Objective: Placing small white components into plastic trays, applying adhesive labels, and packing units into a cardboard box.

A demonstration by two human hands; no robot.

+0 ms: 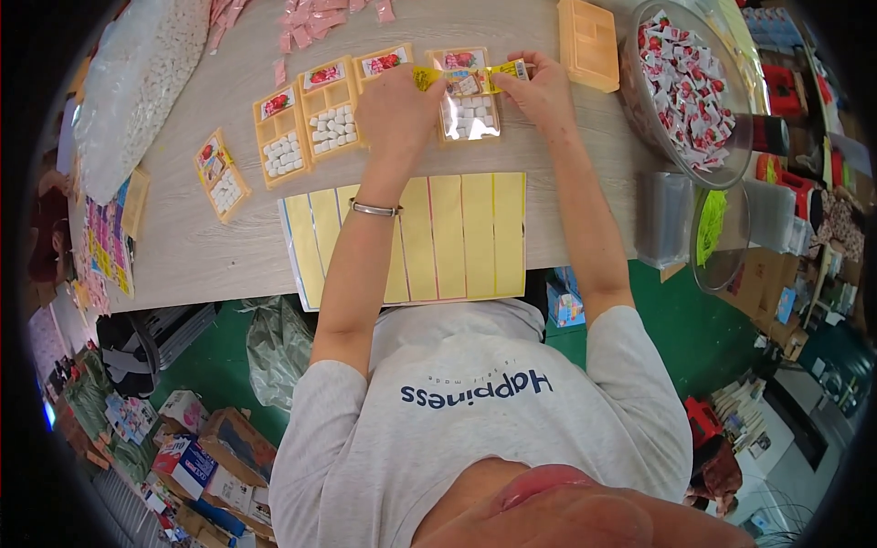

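Observation:
My left hand point(397, 111) and my right hand point(545, 95) each pinch one end of a clear label with yellow printed parts point(503, 75). They stretch it across an orange compartment tray point(494, 133). White pieces like mini marshmallows point(472, 117) fill the tray's near part, and a strawberry-print sachet point(464, 59) lies at its far end. Left of it stand similar filled trays point(299, 121), one partly behind my left hand. A separate tray with a label around it point(219, 175) lies farther left. Close to me is a yellow striped label backing sheet point(448, 237).
A clear bowl of strawberry-print sachets point(685, 96) stands at the right, beside an orange tray with bare compartments point(589, 44). Pink sachets point(315, 20) lie at the far edge. A large bag of white pieces point(151, 87) sits at the left. Green strips point(711, 226) fill another clear container.

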